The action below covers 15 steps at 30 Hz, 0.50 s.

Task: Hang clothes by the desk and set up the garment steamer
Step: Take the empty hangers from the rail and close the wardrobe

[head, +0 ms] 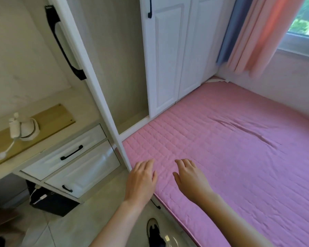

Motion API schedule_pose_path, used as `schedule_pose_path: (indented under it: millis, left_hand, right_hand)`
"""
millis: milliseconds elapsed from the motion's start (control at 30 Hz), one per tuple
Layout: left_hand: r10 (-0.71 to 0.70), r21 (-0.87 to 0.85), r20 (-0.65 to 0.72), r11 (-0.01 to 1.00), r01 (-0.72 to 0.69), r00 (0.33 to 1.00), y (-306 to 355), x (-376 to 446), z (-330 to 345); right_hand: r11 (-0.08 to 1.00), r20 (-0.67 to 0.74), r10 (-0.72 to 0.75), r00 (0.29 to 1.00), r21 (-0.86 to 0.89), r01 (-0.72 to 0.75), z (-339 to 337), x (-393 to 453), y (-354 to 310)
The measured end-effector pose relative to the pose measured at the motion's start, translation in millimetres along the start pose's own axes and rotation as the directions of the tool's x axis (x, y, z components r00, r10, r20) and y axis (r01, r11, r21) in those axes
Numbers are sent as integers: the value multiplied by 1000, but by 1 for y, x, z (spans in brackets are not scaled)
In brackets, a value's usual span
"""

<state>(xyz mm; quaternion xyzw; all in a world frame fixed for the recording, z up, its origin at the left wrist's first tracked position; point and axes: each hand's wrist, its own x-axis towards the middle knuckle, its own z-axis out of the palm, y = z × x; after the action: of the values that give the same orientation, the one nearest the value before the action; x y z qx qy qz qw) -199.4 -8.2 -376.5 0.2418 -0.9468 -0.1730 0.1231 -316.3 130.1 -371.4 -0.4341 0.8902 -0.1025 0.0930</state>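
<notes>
White garment steamer stands on the wooden desk top at far left, its cord trailing toward the desk's front edge. Below the top, 2 white drawers with black handles. Left hand and right hand, both empty with fingers relaxed and spread, are held palm-down near the corner of the pink quilted mattress; contact with it cannot be judged. An open white wardrobe door separates desk from bed. Closed wardrobe doors and pink curtains lie behind. 1 shoe shows on the tiled floor.
</notes>
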Motion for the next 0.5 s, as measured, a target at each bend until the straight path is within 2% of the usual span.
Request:
schedule_pose_path:
  millis: [267,500]
  left_hand:
    - [-118,-23,-116,993,116,986,-5,130,-5]
    - [-94,-5,-202,995,95,975,-12,212,-23]
  right_hand:
    - [998,-57,-52,997,-20,51,-36,118,15]
    - [995,-151,-96,984,-37,91,-71,210,17]
